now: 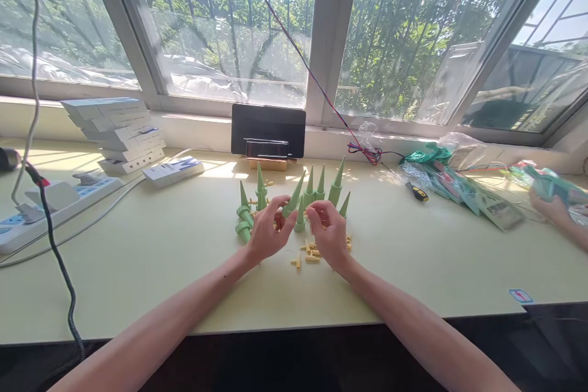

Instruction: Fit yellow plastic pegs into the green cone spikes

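My left hand is closed around a green pointed spike, whose tip points up and to the right. Close beside it, my right hand makes a pinch; what lies between its fingertips is too small and covered to make out. Several more green spikes stand upright behind and between the hands, among them a tall green spike. On the left a green spike lying on its side shows its ribbed collar. Small yellow T-shaped pieces are scattered on the table just below my hands.
A black tablet leans on a stand by the window. White boxes are stacked at left, near a power strip. At right lie plastic bags, a yellow-black cutter and another person's hand on a bag.
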Tool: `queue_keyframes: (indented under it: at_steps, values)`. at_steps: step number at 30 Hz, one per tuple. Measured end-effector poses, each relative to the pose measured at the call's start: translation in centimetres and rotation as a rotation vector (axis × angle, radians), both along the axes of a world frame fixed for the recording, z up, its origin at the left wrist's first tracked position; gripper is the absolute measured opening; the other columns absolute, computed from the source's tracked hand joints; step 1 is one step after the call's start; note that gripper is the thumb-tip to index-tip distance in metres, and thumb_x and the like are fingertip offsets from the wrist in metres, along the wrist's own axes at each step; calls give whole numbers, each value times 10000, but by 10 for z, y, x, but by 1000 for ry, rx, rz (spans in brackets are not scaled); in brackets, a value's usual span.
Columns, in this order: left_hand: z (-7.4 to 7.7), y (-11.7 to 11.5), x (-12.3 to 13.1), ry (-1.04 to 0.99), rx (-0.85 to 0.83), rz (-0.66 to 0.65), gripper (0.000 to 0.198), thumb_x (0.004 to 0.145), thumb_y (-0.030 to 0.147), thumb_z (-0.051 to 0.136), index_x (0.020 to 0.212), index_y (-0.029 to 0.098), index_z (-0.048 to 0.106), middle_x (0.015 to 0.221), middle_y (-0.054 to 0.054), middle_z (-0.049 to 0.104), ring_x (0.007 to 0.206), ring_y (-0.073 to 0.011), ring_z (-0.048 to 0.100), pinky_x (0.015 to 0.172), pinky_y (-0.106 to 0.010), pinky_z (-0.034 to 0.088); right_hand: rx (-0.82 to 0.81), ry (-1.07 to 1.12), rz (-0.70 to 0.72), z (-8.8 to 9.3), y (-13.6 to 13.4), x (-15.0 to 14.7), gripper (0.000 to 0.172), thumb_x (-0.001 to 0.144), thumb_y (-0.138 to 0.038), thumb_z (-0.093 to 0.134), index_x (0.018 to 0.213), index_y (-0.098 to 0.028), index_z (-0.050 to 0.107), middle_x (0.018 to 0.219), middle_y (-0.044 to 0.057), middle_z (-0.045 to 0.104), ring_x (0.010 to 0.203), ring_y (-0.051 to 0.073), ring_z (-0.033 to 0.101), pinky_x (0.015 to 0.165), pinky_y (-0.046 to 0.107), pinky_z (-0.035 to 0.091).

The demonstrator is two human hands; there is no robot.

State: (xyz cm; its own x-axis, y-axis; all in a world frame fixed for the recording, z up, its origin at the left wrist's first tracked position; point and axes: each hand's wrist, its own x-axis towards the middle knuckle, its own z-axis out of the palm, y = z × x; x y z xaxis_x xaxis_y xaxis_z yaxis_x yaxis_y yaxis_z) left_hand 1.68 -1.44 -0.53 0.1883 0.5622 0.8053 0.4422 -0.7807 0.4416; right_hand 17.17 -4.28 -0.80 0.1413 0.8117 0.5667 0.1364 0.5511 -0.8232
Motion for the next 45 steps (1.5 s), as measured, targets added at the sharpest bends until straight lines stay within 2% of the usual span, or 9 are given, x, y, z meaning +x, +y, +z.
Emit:
queue_keyframes:
  at_steps: [6,11,16,23,30,33,38,43,45]
  values:
    - [-1,-1,2,6,-9,-4,191,882,264,585,1051,200,524,804,25,646,429,-38,532,443,-150,411,-3,52,26,-1,1,-1,201,933,-406,570,897,-209,552,660,-29,583,527,108,558,482,220,454]
    - [-2,-5,3,1,-89,-24,206,878,272,588,1058,196,522,846,5,661,457,-42,532,460,-162,431,3,70,6,0,0,0,223,925,-419,578,870,-209,527,593,-56,539,466,90,504,442,208,421]
    - [-1,-9,5,-11,-91,-92,213,880,250,584,1075,188,526,828,-3,656,460,-56,540,433,-169,407,-7,89,-20,1,-3,2,230,912,-417,602,860,-209,519,583,-68,508,432,78,457,416,208,398]
    - [-3,-16,9,21,-69,-100,228,897,246,577,1110,171,547,660,34,614,419,-65,506,455,-184,430,32,113,13,3,-10,3,189,928,-368,598,853,-214,518,600,-53,542,471,96,522,443,223,441]
    - [-11,-21,13,-27,-149,-53,230,902,305,587,1087,182,527,750,11,653,420,-67,552,449,-185,450,53,67,26,3,-12,4,166,918,-341,621,854,-209,543,642,-37,578,493,101,554,467,238,483]
    - [-15,-22,12,-54,-210,-63,255,897,326,607,1092,185,523,820,-16,672,475,-89,618,478,-195,492,64,24,5,2,-12,4,190,915,-368,613,843,-209,540,660,-27,587,489,102,560,461,242,493]
    - [-16,-23,9,-98,-279,-75,282,887,353,627,1092,192,521,887,-38,670,500,-98,641,461,-194,501,124,-27,11,-2,-12,2,169,920,-334,592,816,-209,544,680,-15,574,488,99,546,467,248,497]
    - [-16,-24,7,-123,-278,-96,320,864,379,664,1084,197,519,858,-25,643,488,-96,627,423,-185,480,102,-70,-10,0,-17,4,187,907,-330,605,775,-205,559,661,-5,589,497,105,530,469,248,500]
    - [-16,-24,5,-119,-248,-111,326,857,365,679,1091,197,527,854,-26,651,484,-91,618,427,-184,477,69,-102,22,4,-21,8,184,900,-313,619,765,-198,570,651,-6,590,501,104,530,471,243,497]
